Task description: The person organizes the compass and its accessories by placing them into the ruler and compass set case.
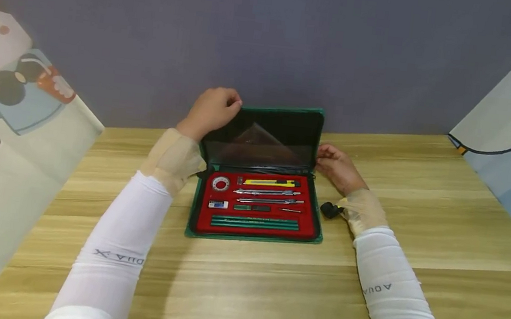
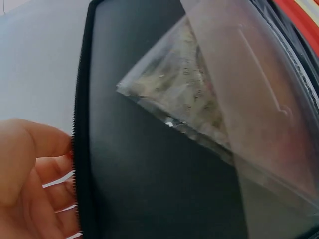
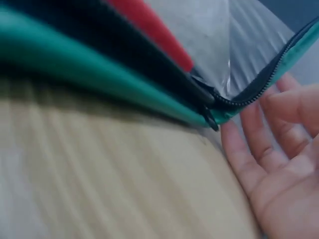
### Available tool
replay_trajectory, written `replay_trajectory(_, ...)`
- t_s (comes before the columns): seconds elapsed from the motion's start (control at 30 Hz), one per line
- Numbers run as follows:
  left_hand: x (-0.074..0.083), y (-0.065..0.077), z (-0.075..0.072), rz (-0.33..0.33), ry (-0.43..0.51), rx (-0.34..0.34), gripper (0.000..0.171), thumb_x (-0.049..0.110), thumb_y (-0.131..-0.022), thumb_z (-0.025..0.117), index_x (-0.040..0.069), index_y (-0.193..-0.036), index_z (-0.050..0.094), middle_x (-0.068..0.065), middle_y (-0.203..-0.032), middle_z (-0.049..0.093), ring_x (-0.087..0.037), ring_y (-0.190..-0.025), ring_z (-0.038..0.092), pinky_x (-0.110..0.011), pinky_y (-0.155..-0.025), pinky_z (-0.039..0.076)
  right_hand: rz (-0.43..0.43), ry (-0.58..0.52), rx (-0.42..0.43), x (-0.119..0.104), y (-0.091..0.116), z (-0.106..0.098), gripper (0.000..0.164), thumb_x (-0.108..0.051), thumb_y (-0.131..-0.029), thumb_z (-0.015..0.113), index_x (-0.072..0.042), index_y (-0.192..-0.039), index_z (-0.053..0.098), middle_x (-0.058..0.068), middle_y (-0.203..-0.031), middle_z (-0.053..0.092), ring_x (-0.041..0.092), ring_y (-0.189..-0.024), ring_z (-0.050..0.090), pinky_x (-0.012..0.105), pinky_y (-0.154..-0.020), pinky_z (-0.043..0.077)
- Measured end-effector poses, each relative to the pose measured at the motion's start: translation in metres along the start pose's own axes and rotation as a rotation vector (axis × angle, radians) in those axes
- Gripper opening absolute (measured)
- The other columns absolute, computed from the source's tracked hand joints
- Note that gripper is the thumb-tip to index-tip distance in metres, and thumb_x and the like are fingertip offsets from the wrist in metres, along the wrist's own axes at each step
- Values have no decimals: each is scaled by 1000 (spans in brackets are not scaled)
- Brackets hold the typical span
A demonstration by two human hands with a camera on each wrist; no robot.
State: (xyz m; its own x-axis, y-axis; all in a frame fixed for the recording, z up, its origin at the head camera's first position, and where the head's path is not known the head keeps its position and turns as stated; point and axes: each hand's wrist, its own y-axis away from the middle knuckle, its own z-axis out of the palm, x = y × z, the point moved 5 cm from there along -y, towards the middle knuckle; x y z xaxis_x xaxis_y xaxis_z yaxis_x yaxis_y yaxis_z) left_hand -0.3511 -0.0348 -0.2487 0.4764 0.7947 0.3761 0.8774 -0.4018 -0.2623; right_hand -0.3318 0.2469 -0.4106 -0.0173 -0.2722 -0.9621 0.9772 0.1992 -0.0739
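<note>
A green zip case (image 1: 253, 240) of drawing tools lies unfolded on the table, its dark-lined lid (image 1: 282, 126) raised at the back. My left hand (image 1: 214, 108) pinches the lid's zipped edge at its upper left, thumb in front, as the left wrist view also shows. Beside the lid's right edge, low near the hinge, my right hand (image 1: 336, 168) touches the case with loosely extended fingers (image 3: 256, 134). The red tray (image 1: 309, 225) holds a yellow cutter knife (image 1: 264, 182), two compasses (image 1: 270, 201), an eraser (image 1: 218, 204) and several green pencils (image 1: 254, 223).
A clear pouch (image 2: 174, 94) sits partly tucked into the lid's transparent pocket (image 2: 264, 99). A zip pull (image 3: 212, 119) hangs at the case's corner. The wooden table (image 1: 241, 293) meets a grey wall (image 1: 268, 36); printed panels (image 1: 18, 103) stand at both sides.
</note>
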Motion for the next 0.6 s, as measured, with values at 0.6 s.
replay_trajectory(0.6, 24, 24, 2, 65, 59, -200, 19, 24, -94, 43, 13, -97, 59, -2, -92, 58, -20, -71, 48, -34, -71, 40, 189, 670, -62, -16, 20, -25, 22, 0, -86, 54, 10, -106, 55, 13, -99, 61, 13, -83, 57, 25, -71, 48)
